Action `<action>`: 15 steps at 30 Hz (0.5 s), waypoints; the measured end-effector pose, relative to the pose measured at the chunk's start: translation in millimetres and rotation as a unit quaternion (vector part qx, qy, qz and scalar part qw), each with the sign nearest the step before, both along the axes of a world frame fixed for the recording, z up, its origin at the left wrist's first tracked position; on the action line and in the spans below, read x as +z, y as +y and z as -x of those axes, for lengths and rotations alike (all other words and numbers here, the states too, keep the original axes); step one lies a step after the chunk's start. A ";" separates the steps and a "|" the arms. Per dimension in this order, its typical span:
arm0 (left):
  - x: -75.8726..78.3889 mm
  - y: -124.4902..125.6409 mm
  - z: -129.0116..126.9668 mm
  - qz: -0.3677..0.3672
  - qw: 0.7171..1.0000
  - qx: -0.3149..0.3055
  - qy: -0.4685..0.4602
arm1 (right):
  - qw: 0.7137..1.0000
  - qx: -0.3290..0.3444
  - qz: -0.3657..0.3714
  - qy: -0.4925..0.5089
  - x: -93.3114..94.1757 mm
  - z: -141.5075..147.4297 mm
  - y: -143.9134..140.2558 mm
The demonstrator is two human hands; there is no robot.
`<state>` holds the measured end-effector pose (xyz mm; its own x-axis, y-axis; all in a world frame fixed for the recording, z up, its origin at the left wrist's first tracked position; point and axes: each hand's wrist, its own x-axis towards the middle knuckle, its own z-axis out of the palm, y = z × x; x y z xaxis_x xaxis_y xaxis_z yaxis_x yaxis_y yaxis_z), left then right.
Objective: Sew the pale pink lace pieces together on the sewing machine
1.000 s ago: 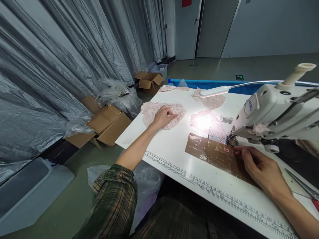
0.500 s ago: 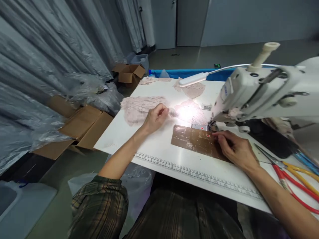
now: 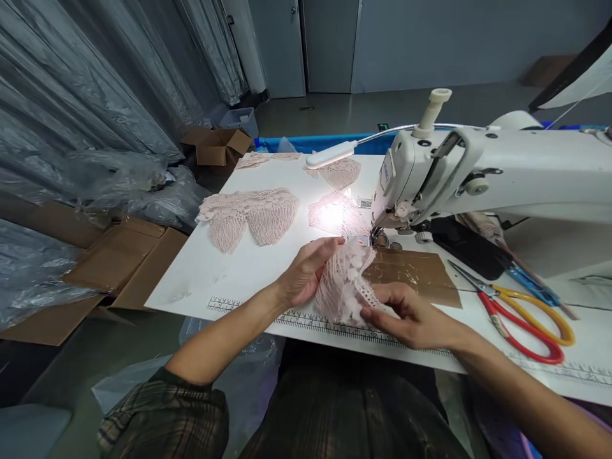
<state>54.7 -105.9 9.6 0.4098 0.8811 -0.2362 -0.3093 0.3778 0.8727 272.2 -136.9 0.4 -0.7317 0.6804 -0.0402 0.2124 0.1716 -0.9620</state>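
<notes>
Between my hands, in front of the sewing machine [image 3: 401,182], hangs a pale pink lace piece [image 3: 345,284] with a scalloped trim. My left hand [image 3: 306,271] is closed on its left side, thumb on top. The fingers of my right hand [image 3: 406,312] pinch its lower right edge. Just behind the lace is the machine's needle and presser foot [image 3: 377,237]. A brown taped sheet [image 3: 421,275] lies on the table under the foot's near side, partly covered by the lace and my right hand. Another pink lace piece [image 3: 337,215] lies under the bright lamp [image 3: 331,155].
A wide pink lace piece [image 3: 253,213] lies at left on the white table [image 3: 191,274], with more lace [image 3: 340,172] at the back. Scissors [image 3: 516,312] with red and yellow handles and a black phone-like object [image 3: 468,245] lie right. Cardboard boxes [image 3: 138,261] stand left on the floor.
My left hand has come right and nearer, and my right hand has left the brown sheet; both now hold a lace piece. The wide lace at left now lies spread out. The view has turned right.
</notes>
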 end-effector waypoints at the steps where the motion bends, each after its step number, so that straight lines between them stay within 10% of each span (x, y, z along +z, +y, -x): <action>1: 2.5 -0.6 1.2 -0.002 1.000 -0.018 0.017 | 0.999 0.020 0.045 0.012 2.2 1.1 -2.9; 9: 20.1 -11.0 30.6 -0.146 0.965 -0.103 0.194 | 0.953 0.113 0.276 0.047 -4.1 -42.0 -0.8; 15: 13.7 18.2 32.4 -0.255 0.883 -0.119 0.376 | 0.987 -0.033 0.139 -0.071 -6.2 -72.3 40.9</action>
<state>22.3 -87.7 23.4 0.4946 0.8611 -0.1175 0.4650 -0.1479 0.8729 344.5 -95.9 -5.8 -0.6592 0.6753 -0.3306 0.3501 -0.1135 -0.9298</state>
